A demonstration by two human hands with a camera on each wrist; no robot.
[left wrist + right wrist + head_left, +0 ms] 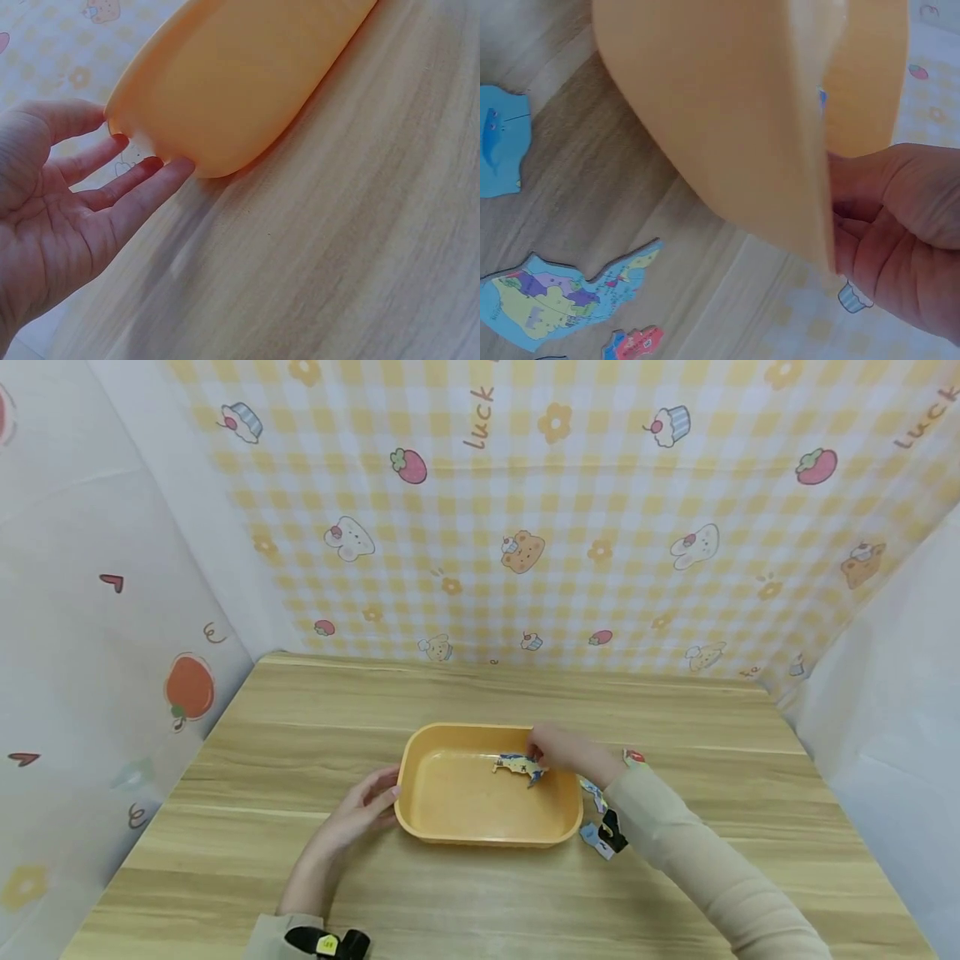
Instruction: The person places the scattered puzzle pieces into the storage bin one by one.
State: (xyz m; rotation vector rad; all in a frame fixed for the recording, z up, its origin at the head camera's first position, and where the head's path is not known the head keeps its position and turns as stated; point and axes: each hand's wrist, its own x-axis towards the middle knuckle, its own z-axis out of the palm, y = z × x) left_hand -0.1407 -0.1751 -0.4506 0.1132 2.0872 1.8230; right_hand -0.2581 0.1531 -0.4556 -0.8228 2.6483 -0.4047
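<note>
A yellow plastic basin (480,842) stands on the wooden table. At its left end my left hand (365,807) touches the outer wall and rim; in the left wrist view its fingers (146,199) are fairly straight against the basin. My right hand (558,750) reaches over the right end into the basin. It pinches one end of a map puzzle piece (517,766), cream and blue with a ragged outline. In the right wrist view the basin wall hides those fingertips, and only a blue bit of the piece shows.
Right of the basin, partly under the right forearm, lie several more map puzzle pieces: a pale blue one (596,841), a multicoloured one (562,296) and a small red one (636,343). A yellow checked cloth (525,527) hangs behind the table (315,718).
</note>
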